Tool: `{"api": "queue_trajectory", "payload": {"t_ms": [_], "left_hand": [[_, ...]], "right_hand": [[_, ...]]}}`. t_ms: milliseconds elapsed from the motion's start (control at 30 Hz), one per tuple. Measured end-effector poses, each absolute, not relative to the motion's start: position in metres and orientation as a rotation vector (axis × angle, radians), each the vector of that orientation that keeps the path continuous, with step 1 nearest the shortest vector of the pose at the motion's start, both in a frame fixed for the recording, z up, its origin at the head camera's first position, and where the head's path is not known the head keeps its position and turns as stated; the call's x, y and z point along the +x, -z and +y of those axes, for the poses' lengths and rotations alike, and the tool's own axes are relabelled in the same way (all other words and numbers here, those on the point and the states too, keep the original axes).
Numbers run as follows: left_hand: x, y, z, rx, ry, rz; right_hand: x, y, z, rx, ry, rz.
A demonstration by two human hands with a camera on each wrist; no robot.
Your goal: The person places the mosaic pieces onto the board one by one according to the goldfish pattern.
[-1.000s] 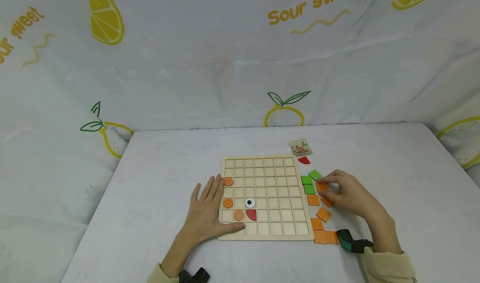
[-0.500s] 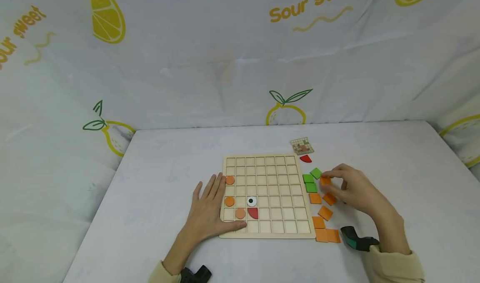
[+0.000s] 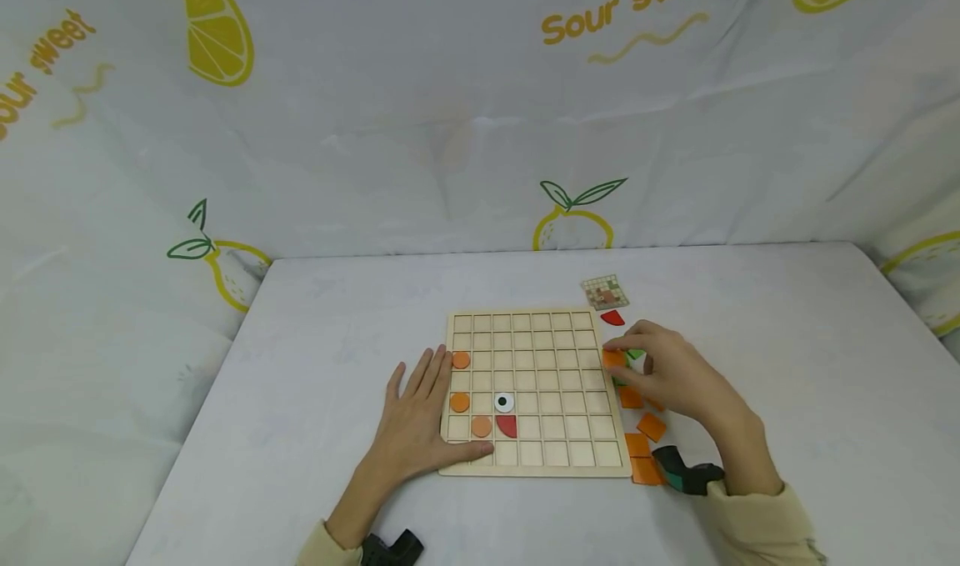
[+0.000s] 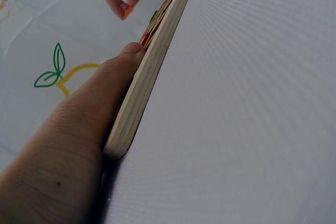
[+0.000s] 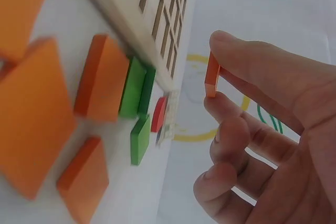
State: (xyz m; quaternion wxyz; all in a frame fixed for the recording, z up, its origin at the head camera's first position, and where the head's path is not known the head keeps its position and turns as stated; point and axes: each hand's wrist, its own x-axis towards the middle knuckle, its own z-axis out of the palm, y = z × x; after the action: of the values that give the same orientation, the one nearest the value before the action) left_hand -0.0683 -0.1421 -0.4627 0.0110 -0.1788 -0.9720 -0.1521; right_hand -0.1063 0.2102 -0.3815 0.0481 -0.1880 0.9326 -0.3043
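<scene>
A wooden grid board point(image 3: 540, 380) lies on the white cloth. My left hand point(image 3: 408, 426) rests on its left side with straight fingers, the thumb across the near left corner. On the board are orange discs point(image 3: 460, 402), a white disc with a black dot point(image 3: 504, 403) and a red quarter-circle piece point(image 3: 507, 426). Between thumb and forefinger, my right hand point(image 3: 675, 374) pinches an orange square tile point(image 3: 614, 358) above the board's right edge. The right wrist view shows this tile point(image 5: 211, 74) held edge-on, off the cloth. The right hand partly covers the green tiles point(image 3: 636, 353).
Several orange square tiles point(image 3: 652, 427) lie along the board's right side. Beyond them are a red quarter-circle piece point(image 3: 612, 318) and a small card with a grid picture point(image 3: 604, 292) near the far right corner. A printed cloth point(image 3: 420, 166) hangs behind the table.
My right hand has picked up the orange square tile from beside the green tiles and moved left with it to the board's right edge. The left hand stays on the board.
</scene>
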Motion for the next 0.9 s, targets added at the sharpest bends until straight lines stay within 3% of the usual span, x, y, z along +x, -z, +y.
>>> {"api": "queue_trajectory", "payload": {"t_ms": [900], "left_hand": [[-0.068,0.461,-0.139,-0.525,0.452,-3.057]], "right_hand": [[-0.117,0.379,0.124,-0.676,0.847,2.811]]}}
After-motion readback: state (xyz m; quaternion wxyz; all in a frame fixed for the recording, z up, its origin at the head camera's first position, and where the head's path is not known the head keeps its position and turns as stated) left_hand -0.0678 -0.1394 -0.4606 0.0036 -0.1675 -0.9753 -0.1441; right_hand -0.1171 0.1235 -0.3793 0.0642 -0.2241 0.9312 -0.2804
